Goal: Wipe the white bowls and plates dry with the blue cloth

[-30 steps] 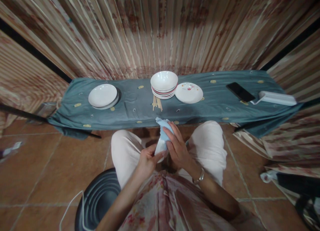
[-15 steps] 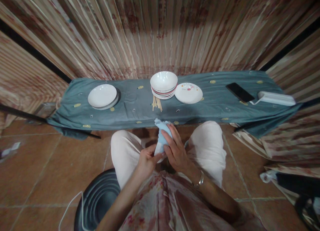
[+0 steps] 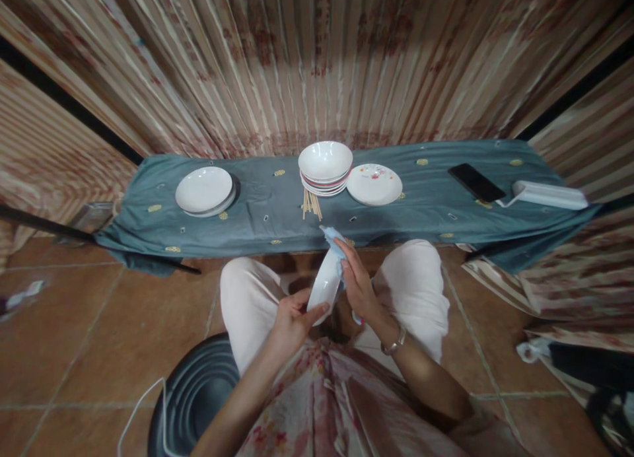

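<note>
In the head view, one face of the white dish (image 3: 324,286) is hidden, because the dish is tilted, and its exact shape cannot be made out. The blue cloth (image 3: 335,238) is partly covered by the right hand (image 3: 358,288), and the dark round tub (image 3: 198,384) is cut off by the lower border. The dish is seen as smooth and glossy, with a bright reflection. It is held above the lap, between both hands. Its lower end is gripped between thumb and fingers of the left hand (image 3: 293,319); at its right side, the cloth is held by the right hand.
</note>
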Motion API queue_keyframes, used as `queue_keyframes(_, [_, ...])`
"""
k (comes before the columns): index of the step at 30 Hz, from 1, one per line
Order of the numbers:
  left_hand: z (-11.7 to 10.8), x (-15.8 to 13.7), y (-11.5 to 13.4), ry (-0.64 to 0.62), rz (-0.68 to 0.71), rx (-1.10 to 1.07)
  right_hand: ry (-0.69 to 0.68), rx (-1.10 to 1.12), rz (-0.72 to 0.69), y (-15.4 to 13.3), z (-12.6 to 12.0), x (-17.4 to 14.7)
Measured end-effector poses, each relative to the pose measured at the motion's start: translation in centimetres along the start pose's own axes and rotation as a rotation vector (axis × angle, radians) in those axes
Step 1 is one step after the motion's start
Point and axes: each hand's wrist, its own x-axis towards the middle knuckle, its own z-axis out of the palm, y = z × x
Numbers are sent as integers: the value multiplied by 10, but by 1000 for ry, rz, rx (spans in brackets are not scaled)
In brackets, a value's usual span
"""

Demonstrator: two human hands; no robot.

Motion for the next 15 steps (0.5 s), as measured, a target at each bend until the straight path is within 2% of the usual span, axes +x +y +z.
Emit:
queue_keyframes(6, [1, 4, 1, -17, 47, -30, -76, -194, -165, -19, -3, -14])
queue_keyframes(10, [3, 4, 3, -20, 48, -62, -99, -237, -266, -24, -3, -15])
queue_keyframes(12, [3, 3, 3, -20, 39, -62, -99, -200, -230, -21, -3, -12])
queue_keyframes(15, [3, 0, 2, -8, 17, -43, -55, -67, -92, -13, -3, -2])
